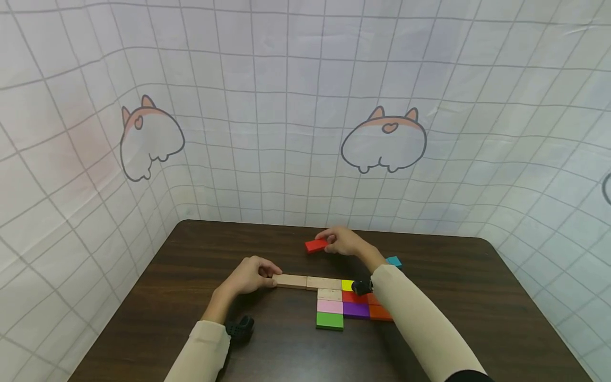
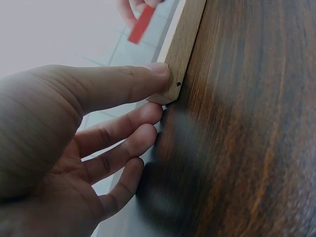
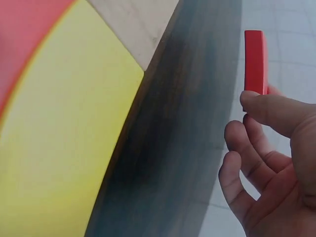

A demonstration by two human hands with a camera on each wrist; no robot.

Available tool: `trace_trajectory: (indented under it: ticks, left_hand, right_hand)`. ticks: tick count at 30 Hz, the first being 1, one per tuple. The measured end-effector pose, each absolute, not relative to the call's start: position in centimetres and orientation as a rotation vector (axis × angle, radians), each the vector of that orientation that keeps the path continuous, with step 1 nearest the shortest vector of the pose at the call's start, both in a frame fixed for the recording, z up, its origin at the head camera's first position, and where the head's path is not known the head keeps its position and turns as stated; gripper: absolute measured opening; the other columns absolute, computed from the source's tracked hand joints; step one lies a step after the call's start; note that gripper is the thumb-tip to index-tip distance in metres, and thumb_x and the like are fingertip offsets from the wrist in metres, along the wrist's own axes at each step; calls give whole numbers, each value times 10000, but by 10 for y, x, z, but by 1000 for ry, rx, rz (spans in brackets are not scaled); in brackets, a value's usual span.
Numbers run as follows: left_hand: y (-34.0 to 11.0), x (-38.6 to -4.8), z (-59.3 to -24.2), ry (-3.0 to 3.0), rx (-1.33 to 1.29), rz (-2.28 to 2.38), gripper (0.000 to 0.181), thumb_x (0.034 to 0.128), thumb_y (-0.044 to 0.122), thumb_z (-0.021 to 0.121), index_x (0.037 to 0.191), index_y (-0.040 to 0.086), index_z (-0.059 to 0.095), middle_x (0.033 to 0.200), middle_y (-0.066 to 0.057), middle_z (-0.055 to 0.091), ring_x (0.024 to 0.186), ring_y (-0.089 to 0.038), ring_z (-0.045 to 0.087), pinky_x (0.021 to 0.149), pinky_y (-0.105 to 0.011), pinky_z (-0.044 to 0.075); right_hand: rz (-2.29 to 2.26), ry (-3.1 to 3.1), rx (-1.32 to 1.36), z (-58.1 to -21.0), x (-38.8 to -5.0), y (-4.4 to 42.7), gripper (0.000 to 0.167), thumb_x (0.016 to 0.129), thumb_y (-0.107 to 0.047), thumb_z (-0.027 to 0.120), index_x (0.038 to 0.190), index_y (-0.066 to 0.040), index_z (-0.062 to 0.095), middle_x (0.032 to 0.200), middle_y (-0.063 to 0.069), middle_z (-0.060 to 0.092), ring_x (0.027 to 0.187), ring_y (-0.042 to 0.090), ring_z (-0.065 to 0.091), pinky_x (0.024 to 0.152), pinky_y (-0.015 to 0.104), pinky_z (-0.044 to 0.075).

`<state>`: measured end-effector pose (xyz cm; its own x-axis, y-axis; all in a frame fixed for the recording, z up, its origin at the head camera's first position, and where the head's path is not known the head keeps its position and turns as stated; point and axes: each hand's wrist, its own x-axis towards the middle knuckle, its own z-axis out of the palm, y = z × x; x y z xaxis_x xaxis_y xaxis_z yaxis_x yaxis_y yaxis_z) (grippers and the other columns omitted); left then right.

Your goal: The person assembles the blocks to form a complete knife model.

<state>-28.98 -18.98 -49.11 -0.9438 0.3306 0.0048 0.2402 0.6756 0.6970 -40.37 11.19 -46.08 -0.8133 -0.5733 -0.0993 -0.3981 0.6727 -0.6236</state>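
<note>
My right hand (image 1: 346, 241) pinches one end of a red wooden block (image 1: 315, 245) between thumb and fingers, held up beyond the other blocks. In the right wrist view the red block (image 3: 255, 61) juts out past the thumb. On the left, my left hand (image 1: 250, 275) pinches the outer end of a plain wooden block (image 1: 291, 281) lying on the table. Its thumb presses the near side of that plain block (image 2: 182, 44); the index finger is mostly hidden behind it. A second plain block (image 1: 324, 283) joins it end to end.
Flat blocks lie edge to edge to the right: yellow (image 1: 347, 285), pink (image 1: 329, 306), purple (image 1: 356, 310), green (image 1: 329, 320) and orange (image 1: 380, 313). My right sleeve covers part of them. Behind the right forearm is a blue block (image 1: 394, 261). A grid-patterned curtain (image 1: 286, 132) surrounds the dark table (image 1: 200, 244).
</note>
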Motion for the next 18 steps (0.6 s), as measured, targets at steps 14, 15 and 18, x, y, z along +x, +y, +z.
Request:
trace_trajectory:
  ticks: [14, 15, 18]
  left_hand:
    - [-191, -289, -494, 2767, 470, 1124, 177, 874, 159, 822, 1046, 195, 802, 882, 49, 691, 759, -107, 591, 684, -267, 505]
    - [-191, -289, -494, 2768, 469, 1124, 178, 872, 154, 823, 1045, 191, 803, 879, 47, 692, 757, -108, 590, 681, -270, 506]
    - [-191, -289, -494, 2770, 468, 1123, 180, 868, 148, 825, 1041, 194, 803, 873, 49, 688, 756, -113, 586, 682, -278, 503]
  right_hand:
    - [-931, 2681, -844, -445, -360, 139, 402, 953, -127, 721, 1349, -182, 684, 1105, 78, 695, 852, 201, 556, 705, 311, 469]
    - [-928, 2692, -842, -445, -357, 141, 406, 951, -130, 724, 1351, -181, 683, 1099, 74, 700, 844, 199, 558, 700, 312, 471]
    - [-924, 2714, -833, -445, -348, 147, 413, 947, -128, 728, 1354, -175, 680, 1045, 47, 706, 792, 188, 553, 673, 311, 467]
